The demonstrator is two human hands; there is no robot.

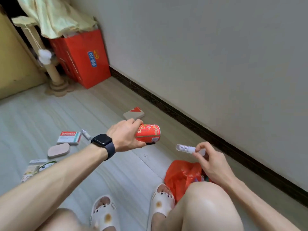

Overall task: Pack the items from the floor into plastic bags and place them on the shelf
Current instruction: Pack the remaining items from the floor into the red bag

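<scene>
Now: your left hand (126, 135) wraps can (149, 133), likely rigid, slick, so hold mid-body; right hand (211, 162) pinches light white plastic strip (188, 149) by end.

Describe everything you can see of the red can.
The can is a red cylinder, apparently metal, with pale printed figures and a small white label near one end. It is held sideways above the floor. The left hand grips its other end, fingers on top, thumb beneath. Whether it is opened cannot be seen.
</scene>
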